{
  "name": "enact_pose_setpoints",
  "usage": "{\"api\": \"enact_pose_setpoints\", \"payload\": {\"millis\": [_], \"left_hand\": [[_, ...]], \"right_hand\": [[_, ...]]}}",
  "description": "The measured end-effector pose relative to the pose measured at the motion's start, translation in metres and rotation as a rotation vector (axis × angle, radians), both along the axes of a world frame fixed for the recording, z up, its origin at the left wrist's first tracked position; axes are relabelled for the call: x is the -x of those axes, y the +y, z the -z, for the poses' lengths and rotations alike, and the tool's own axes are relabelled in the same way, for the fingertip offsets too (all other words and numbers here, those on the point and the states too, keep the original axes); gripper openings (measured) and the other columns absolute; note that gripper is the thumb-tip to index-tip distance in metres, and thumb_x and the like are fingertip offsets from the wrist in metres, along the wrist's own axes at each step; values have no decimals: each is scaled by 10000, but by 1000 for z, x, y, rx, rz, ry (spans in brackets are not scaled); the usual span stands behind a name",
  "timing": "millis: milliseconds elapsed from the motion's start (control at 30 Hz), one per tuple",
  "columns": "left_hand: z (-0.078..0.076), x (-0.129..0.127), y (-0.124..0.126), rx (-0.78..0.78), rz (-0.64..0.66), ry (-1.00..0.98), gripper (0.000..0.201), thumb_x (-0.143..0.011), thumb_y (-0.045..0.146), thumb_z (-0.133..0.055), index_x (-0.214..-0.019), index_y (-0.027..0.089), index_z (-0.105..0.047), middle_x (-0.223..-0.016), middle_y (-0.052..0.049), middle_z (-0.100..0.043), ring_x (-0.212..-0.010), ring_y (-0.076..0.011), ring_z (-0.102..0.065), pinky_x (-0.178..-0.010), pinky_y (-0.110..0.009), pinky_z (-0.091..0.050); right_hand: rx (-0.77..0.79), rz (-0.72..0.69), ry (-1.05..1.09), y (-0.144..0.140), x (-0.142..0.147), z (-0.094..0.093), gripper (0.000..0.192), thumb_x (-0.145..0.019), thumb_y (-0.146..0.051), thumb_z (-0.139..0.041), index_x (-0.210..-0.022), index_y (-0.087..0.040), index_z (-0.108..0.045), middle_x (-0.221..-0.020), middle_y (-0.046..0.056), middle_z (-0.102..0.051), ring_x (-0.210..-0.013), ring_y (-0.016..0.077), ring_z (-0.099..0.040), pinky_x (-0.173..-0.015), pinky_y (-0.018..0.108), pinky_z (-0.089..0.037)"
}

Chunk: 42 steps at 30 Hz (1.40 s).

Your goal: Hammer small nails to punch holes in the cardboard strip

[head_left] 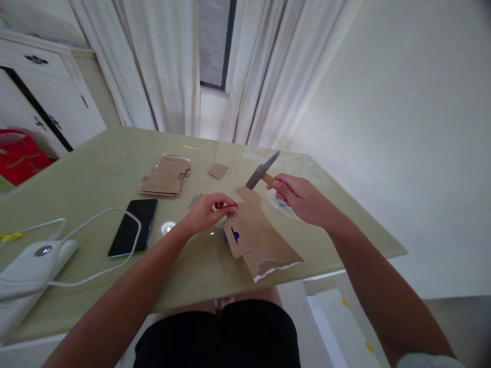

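My right hand (301, 197) grips a hammer (263, 171) by its wooden handle, the grey metal head raised and tilted up over the table. My left hand (209, 210) pinches a small reddish thing (219, 205) against the top edge of a brown cardboard piece (257, 235). That cardboard lies flat near the table's front edge, with a row of small holes near its top and a blue mark on it. The hammer head hangs a little above and to the right of my left fingers.
A stack of perforated cardboard (166, 176) and a small cardboard scrap (218, 170) lie further back. A black phone (133, 226), a white cable (95, 240) and a white device (28, 268) sit at the left on the greenish glass table (115, 153). Curtains hang behind.
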State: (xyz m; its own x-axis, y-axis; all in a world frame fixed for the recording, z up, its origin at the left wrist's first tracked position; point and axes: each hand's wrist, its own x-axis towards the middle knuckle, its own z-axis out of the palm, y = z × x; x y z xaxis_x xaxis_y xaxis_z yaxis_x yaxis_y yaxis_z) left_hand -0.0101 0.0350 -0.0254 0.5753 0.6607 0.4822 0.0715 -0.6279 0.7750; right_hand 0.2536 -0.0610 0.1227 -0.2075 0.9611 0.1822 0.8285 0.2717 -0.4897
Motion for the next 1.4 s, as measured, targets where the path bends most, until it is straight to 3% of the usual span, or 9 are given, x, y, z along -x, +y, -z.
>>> {"api": "enact_pose_setpoints", "payload": {"millis": [100, 233, 467, 667, 900, 1067, 1233, 1400], "left_hand": [[-2, 0, -1, 3, 4, 4, 206, -970, 384, -742, -965, 194, -821, -973, -72, -845, -782, -175, -703, -690, -276, -512], [-5, -1, -2, 6, 11, 8, 200, -958, 378, -745, -915, 195, -814, -915, -56, -831, -758, -166, -680, -680, -266, -503], [-2, -1, 2, 31, 53, 3, 229, -953, 405, -743, -908, 192, -812, -1020, -84, -836, -760, -163, -687, -667, -265, -511], [-2, -2, 2, 45, 61, 5, 245, -945, 412, -764, -859, 186, -801, -1040, -80, -788, -736, -137, -657, -676, -258, -513], [0, -1, 5, 79, 80, -3, 296, -943, 464, -759, -874, 182, -816, -1093, -104, -793, -767, -149, -669, -687, -274, -530], [5, -1, 6, 133, 67, 18, 405, -854, 506, -855, -1080, 173, -809, -971, -69, -778, -736, -154, -674, -686, -281, -551], [8, -2, 7, 196, 79, 66, 527, -787, 513, -918, -1179, 179, -807, -993, -84, -809, -727, -173, -705, -662, -290, -579], [8, -2, 7, 210, 98, 78, 502, -807, 514, -900, -1172, 182, -809, -947, -73, -821, -725, -180, -713, -648, -286, -571]], "right_hand": [[7, 0, 40, -6, 19, 2, 393, -1138, -474, -391, -997, -221, -657, -730, 7, -588, -677, 198, -549, -684, 332, -377], [74, -80, -106, -8, 33, 11, 323, -1124, -381, -419, -910, -238, -613, -758, 17, -600, -730, 209, -561, -716, 341, -363], [-17, 30, 109, -7, 27, 13, 386, -1149, -481, -380, -1047, -224, -650, -752, -2, -576, -681, 195, -536, -681, 330, -373], [78, -36, -71, -7, 32, 24, 315, -1121, -363, -440, -966, -217, -672, -763, 12, -603, -747, 200, -573, -743, 337, -386], [9, 70, 194, -5, 27, 28, 377, -1138, -483, -385, -1044, -222, -641, -755, -8, -584, -675, 182, -550, -667, 310, -400], [149, -15, 82, -5, 28, 48, 335, -1117, -412, -441, -956, -216, -661, -736, -3, -590, -710, 187, -567, -705, 321, -407], [50, 68, 239, -5, 26, 47, 392, -1133, -489, -387, -1039, -216, -651, -728, -18, -544, -663, 183, -530, -659, 313, -389], [60, 38, -17, -11, 31, 53, 297, -1137, -371, -421, -945, -234, -602, -779, 22, -613, -751, 218, -590, -727, 338, -379]]}}
